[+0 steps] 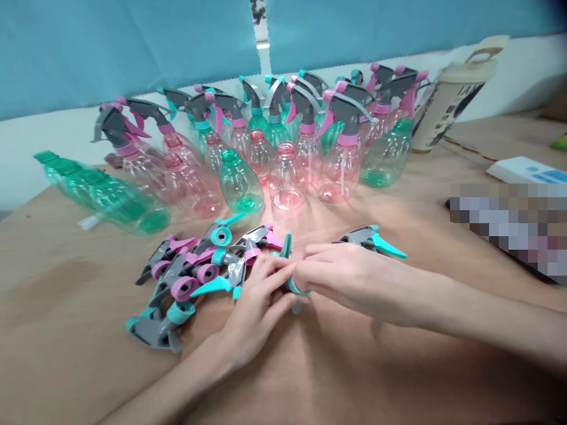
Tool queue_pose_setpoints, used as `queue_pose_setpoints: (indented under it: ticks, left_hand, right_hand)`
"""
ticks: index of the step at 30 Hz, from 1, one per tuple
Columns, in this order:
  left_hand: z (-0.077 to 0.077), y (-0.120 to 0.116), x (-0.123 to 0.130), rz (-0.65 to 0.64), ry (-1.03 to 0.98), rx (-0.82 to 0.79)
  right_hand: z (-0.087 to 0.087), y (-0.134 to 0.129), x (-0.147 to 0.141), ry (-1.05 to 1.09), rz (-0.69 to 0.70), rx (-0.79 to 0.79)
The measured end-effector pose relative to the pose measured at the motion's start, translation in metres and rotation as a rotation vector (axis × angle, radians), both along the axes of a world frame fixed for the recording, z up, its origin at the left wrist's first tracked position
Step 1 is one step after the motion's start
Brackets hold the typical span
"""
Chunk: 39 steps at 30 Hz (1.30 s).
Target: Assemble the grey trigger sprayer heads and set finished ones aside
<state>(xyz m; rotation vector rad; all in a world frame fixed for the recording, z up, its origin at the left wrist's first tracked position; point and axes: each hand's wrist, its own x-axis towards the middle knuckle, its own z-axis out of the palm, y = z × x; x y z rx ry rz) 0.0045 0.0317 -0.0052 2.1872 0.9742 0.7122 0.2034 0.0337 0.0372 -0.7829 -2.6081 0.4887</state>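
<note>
Both hands meet around one grey and teal spray trigger head at the middle of the table. My left hand is closed on it from the left, thumb and fingers pinching its body. From the right, my right hand has its fingers curled at the head's teal collar, hiding much of it. A pile of loose trigger heads, some pink and some teal, lies just left of my left hand. Another teal trigger head rests behind my right hand.
Pink and green bottles stand behind, some capped with triggers, others open-necked like this green bottle. More green bottles are at the left. A cream tumbler, a white box and a pixelated dark-edged object occupy the right.
</note>
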Motion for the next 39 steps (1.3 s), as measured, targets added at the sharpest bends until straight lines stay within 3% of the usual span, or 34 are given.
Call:
queue_pose_setpoints:
  ticks: [12, 16, 19, 25, 27, 30, 32, 35, 39]
  left_hand:
    - [0.000, -0.002, 0.002, 0.074, -0.022, -0.017]
    - [0.003, -0.006, 0.004, 0.101, -0.034, 0.076]
    - [0.010, -0.009, 0.001, 0.117, -0.037, 0.219]
    - [0.037, -0.004, -0.041, 0.333, 0.081, 0.522]
    - [0.047, 0.001, -0.062, 0.399, 0.159, 0.568]
    - [0.057, 0.007, -0.092, 0.352, 0.353, 0.569]
    - [0.058, 0.009, -0.106, 0.288, 0.482, 0.511]
    - [0.053, 0.010, -0.117, 0.220, 0.521, 0.456]
    - [0.040, 0.016, -0.112, 0.271, 0.484, 0.395]
  right_hand:
    - [-0.003, -0.005, -0.005, -0.045, -0.197, 0.006]
    - [-0.006, -0.004, -0.006, 0.080, -0.232, 0.025]
    - [0.003, -0.008, -0.004, 0.192, -0.230, 0.075]
    - [0.024, -0.018, 0.001, 0.305, -0.324, 0.083]
    - [0.022, -0.019, 0.002, 0.263, -0.354, 0.027]
    - [0.012, -0.018, 0.005, 0.122, -0.377, -0.025]
    - [0.007, -0.018, 0.006, 0.039, -0.383, -0.004]
    - [0.005, -0.018, 0.007, -0.032, -0.391, 0.053]
    - [0.008, -0.019, 0.008, -0.085, -0.399, 0.056]
